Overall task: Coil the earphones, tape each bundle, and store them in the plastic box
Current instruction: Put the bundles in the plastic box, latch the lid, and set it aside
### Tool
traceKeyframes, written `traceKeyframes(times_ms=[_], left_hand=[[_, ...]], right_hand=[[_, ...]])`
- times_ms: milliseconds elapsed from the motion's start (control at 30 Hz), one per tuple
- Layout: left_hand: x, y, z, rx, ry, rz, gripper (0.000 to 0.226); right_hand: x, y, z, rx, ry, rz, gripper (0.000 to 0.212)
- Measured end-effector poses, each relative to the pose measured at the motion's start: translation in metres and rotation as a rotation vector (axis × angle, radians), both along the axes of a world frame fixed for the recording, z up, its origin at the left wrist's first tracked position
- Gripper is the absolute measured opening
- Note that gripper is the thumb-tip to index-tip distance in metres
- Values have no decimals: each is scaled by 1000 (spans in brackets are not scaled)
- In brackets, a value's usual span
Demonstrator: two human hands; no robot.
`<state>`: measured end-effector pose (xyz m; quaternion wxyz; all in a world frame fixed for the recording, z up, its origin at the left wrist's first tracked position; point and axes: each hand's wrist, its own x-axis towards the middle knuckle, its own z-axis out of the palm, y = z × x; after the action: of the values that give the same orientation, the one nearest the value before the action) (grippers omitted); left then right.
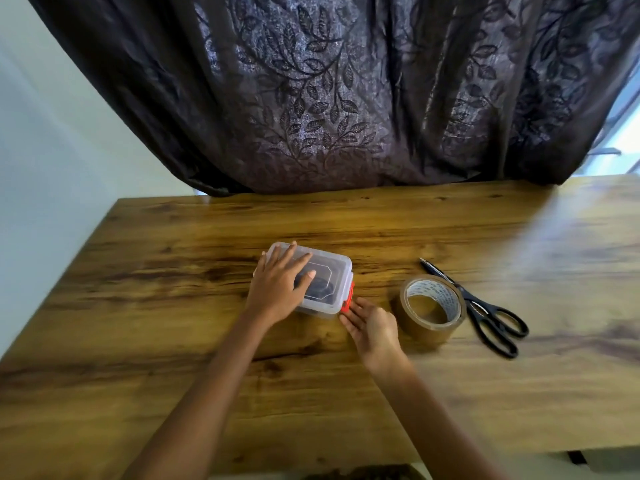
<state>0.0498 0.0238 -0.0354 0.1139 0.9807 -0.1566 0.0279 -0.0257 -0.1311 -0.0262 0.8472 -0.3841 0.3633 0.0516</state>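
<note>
A clear plastic box (334, 271) with its lid on stands in the middle of the wooden table (173, 306). Dark coiled earphones (323, 289) show through the lid. My left hand (280, 284) lies flat on top of the lid, fingers spread. My right hand (372, 325) is at the box's right end, its fingertips touching the red latch (347, 299). A roll of brown tape (431, 308) stands just right of my right hand.
Black scissors (485, 311) lie to the right of the tape roll, blades pointing away from me. A dark leaf-patterned curtain (329, 91) hangs behind the table's far edge. A pale wall runs along the left side.
</note>
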Motion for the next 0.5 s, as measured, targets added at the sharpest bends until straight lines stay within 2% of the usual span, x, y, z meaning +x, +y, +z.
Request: traceKeyframes(times_ms=[200,300,500], left_hand=[[-1,-1,0,35,-10,-2,54],[-2,-2,0,43,-9,1,53],[-2,-2,1,40,13,9,50]], right_hand=[[-12,5,4,57,-93,-162,36],[-16,11,2,13,-148,-127,41],[-21,20,1,-211,-228,34,48]])
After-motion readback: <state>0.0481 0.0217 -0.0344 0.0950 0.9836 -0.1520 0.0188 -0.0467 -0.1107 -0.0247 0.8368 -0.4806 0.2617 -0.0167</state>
